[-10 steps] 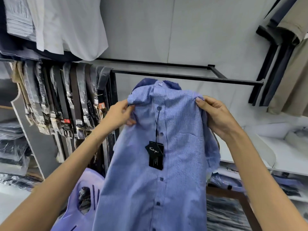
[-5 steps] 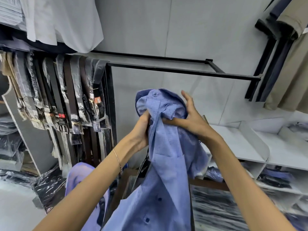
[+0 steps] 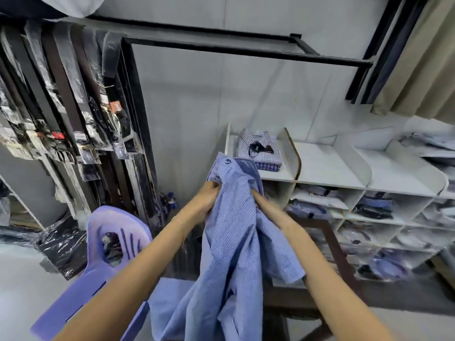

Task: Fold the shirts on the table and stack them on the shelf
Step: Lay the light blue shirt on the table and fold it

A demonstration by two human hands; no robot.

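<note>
A light blue button-up shirt point(image 3: 234, 242) hangs bunched in front of me, collar up, its lower part draping down out of view. My left hand point(image 3: 205, 201) grips the shirt just below the collar on the left side. My right hand point(image 3: 262, 201) holds the same gathered cloth from the right, its fingers mostly hidden in the folds. Behind the shirt a white shelf point(image 3: 327, 166) carries a stack of folded checked shirts point(image 3: 261, 148) in its leftmost top compartment.
A purple plastic chair point(image 3: 98, 262) stands at lower left. Wrapped belts point(image 3: 69, 107) hang on a rack at left. A black rail point(image 3: 246, 51) runs overhead, trousers point(image 3: 418, 57) hang at top right. A dark wooden table frame point(image 3: 332, 242) stands before lower shelf compartments full of packed shirts.
The shirt was spread wide by its shoulders; both hands have brought the shoulders together and lowered the bunched shirt. My view has tilted down, showing the shelf with folded shirts.
</note>
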